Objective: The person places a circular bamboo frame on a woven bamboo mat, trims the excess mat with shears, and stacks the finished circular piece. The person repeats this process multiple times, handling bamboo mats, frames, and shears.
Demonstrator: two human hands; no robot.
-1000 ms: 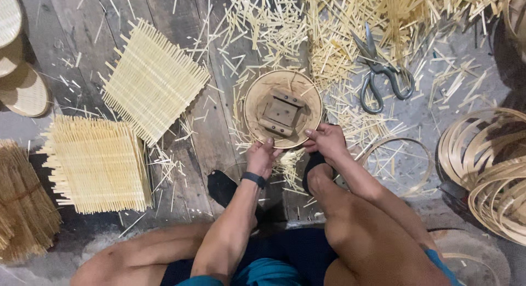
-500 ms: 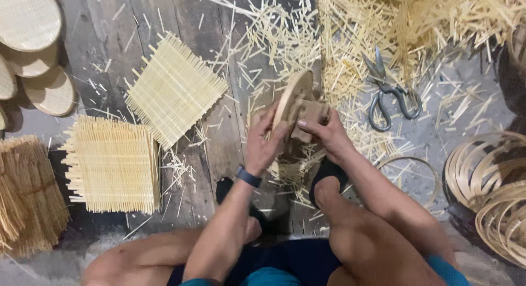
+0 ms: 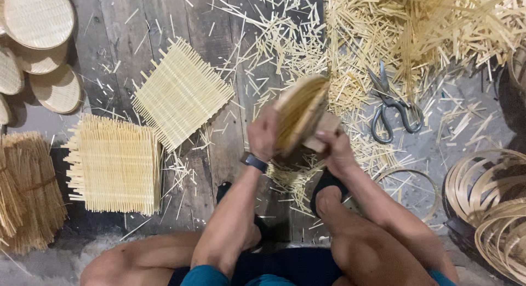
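Between both hands sits a round woven bamboo disc (image 3: 300,112), tilted up on edge with a small wooden block (image 3: 327,128) against its far side. Left hand (image 3: 264,133) grips the disc's near rim, fingers wrapped around it; right hand (image 3: 335,149) is closed on the block side. Just right of the hands lie scissors (image 3: 390,104) among bamboo scraps (image 3: 416,28). Left of them are 2 square woven mats (image 3: 181,91), plus a stacked pile (image 3: 114,164).

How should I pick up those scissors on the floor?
Probably by the looped handles of the scissors, coming from the near side: the loops lie toward the person, the closed blades point away, and the scrap pile crowds the blade end.
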